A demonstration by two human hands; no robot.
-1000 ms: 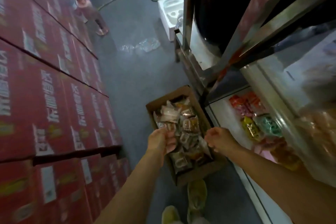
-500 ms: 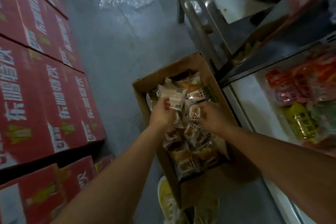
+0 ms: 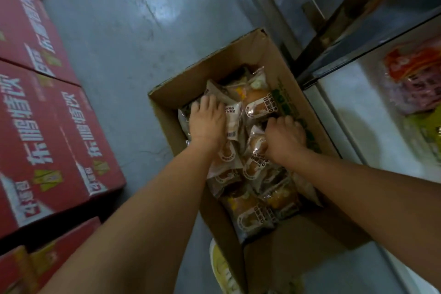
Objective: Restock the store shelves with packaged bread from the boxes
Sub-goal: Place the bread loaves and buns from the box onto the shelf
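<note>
Your left hand (image 3: 208, 122) rests on a clear-wrapped bread packet (image 3: 232, 120) | your right hand (image 3: 284, 135) reaches among packets | both inside the open brown cardboard box (image 3: 241, 55) on grey floor (image 3: 133, 38).

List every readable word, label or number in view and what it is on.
"东鹏特饮": large white characters on the red cartons.
Bread packets in the cardboard box: small print and a barcode, too blurred to read.
Green print on the box's right inner wall: unreadable.
Shelf packets: blurred.

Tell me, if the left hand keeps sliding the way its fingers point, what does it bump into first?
Probably more bread packets just past the left hand, then the cardboard box far wall. Depth is hard to judge here.
</note>
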